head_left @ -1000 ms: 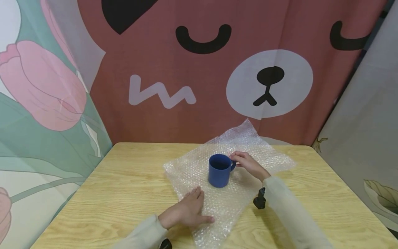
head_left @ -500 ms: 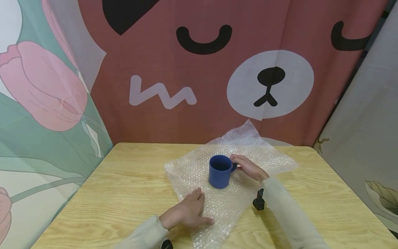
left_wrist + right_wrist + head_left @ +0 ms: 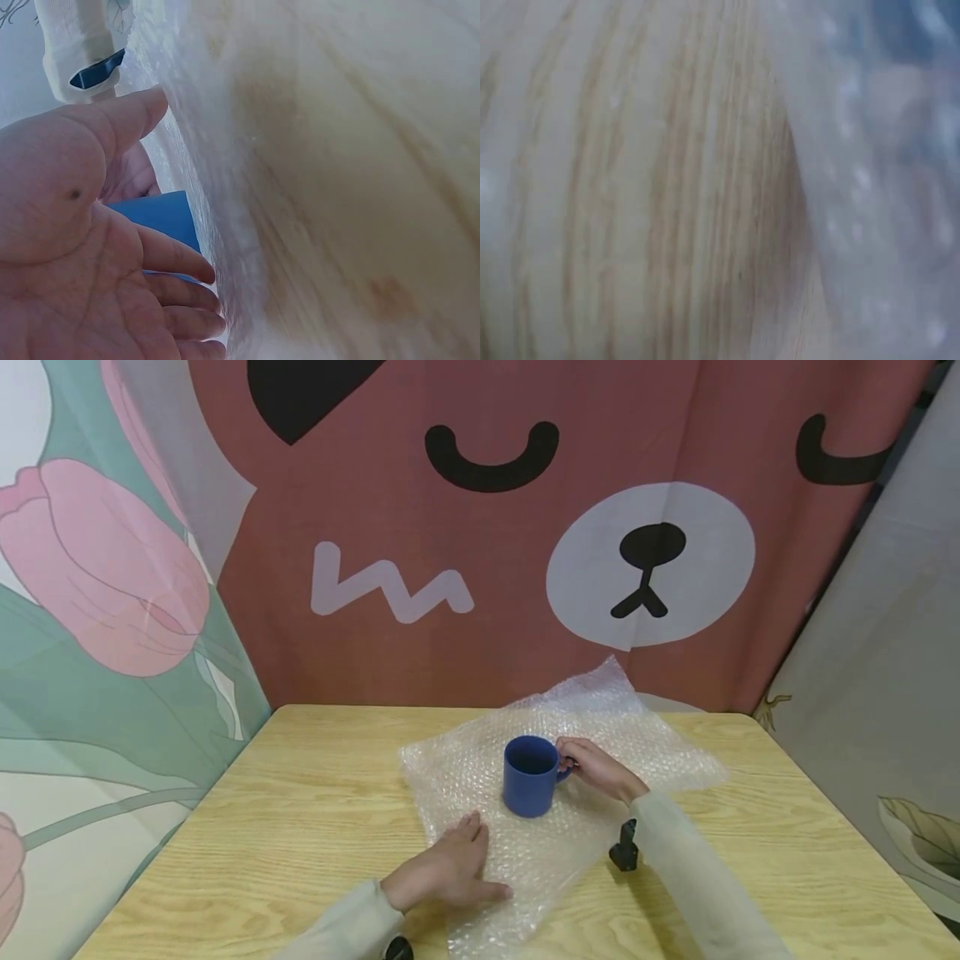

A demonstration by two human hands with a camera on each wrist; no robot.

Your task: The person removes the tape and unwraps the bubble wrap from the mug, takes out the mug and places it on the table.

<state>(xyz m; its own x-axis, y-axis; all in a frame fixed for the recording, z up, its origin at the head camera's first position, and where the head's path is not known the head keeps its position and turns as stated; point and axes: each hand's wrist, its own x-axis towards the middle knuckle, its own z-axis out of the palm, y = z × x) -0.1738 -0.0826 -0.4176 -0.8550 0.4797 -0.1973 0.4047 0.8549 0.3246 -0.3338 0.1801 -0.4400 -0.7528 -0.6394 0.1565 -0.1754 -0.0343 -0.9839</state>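
A blue mug (image 3: 528, 778) stands upright on a sheet of clear bubble wrap (image 3: 457, 777), its handle toward the right. My right hand (image 3: 597, 767) holds the mug by that handle. Fingers spread and fairly straight, my left hand (image 3: 456, 865) rests on the near left part of the sheet. The left wrist view shows its palm (image 3: 52, 225) with fingertips touching the wrap, and part of the blue mug (image 3: 161, 217) behind. Blurred bubble wrap (image 3: 877, 247) fills the right side of the right wrist view, where my right hand is not clearly visible.
The wooden table (image 3: 315, 793) carries the sheet, whose far corner rises against a curtain (image 3: 390, 660) with a bear print. A dark wrist device (image 3: 624, 847) hangs under the right sleeve. Patterned cloth (image 3: 862, 735) hangs along the right side.
The bubble wrap has turned slightly under the mug: its far corner went right and its near end left. My right hand and the mug have shifted very slightly nearer. The left hand hardly moved.
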